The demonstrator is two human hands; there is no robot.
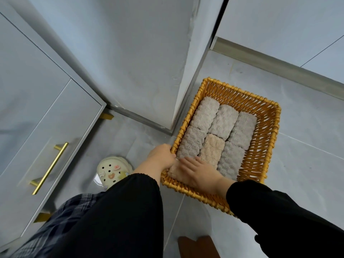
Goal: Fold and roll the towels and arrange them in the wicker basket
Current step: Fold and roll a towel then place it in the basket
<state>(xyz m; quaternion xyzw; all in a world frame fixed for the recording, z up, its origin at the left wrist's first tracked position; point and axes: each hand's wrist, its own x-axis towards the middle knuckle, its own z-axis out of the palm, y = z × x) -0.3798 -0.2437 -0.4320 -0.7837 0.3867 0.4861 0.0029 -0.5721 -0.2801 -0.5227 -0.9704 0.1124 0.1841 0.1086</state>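
Evidently the last stage was in hand, the arranging: nearest the camera, two black sleeves reached down to the wicker basket [268, 127] on the floor [307, 155]. The left hand [162, 155] was curled over the basket's left rim close to its near-left corner, gripping it, seemingly to steady it. The right hand [198, 173] lay palm down just inside the near edge, fingers straight, holding nothing but pressing on a beige towel roll [174, 173] tucked into that same corner. The hands were just beside each other, with the roll between them and partly hidden under the right one. I judged that this roll was being seated. The next move called for a firm push down and towards the left wall, so that it sat level with its neighbours without unrolling, and then a letting go by both hands. Just beyond the fingers lay a second beige roll [211, 148] flanked by two grey rolls [189, 144], all touching side by side. Farther in, three more grey rolls [223, 121] ran towards the far-left corner. The strip along the basket's right wall showed bare wicker, so there seemed room for more, though no loose towel showed outside the basket
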